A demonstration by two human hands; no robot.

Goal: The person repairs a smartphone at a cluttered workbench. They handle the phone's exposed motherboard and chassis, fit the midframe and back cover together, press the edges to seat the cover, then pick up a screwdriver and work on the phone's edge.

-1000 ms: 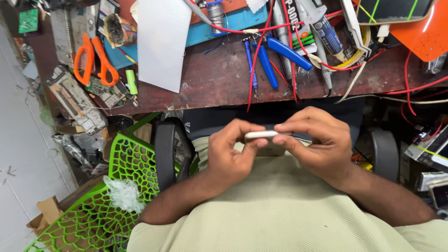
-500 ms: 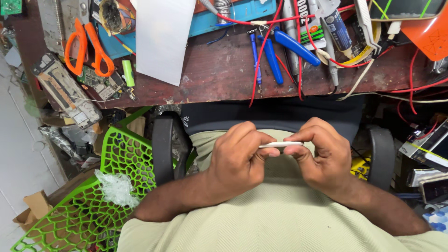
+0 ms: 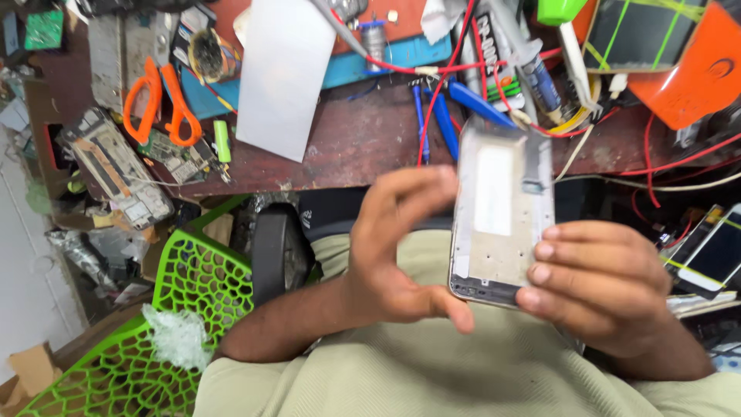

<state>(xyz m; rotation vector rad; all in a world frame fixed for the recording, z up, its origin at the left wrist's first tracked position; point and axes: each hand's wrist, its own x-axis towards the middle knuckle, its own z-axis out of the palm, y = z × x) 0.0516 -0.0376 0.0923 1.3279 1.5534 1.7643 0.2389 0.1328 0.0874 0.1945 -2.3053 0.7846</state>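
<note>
A bare phone frame [image 3: 502, 212], a pale metal plate with a white rectangle in its middle, stands upright in front of me, its flat face toward the camera. My right hand [image 3: 598, 286] grips its right edge and lower corner with the fingertips. My left hand [image 3: 397, 247] is beside the frame's left edge, fingers spread and blurred, with the thumb touching the bottom corner. Both hands are above my lap, just in front of the workbench [image 3: 347, 150].
The cluttered brown workbench holds orange scissors [image 3: 162, 100], a white sheet [image 3: 285, 73], blue tweezers [image 3: 444, 120], red wires [image 3: 440, 77], a circuit board [image 3: 116, 174] and an orange case [image 3: 687, 69]. A green mesh basket [image 3: 139, 340] sits at lower left; phones [image 3: 710, 255] lie at right.
The phone frame was held edge-on and level between both hands; now it is turned upright with its face toward me and raised. My left hand has opened.
</note>
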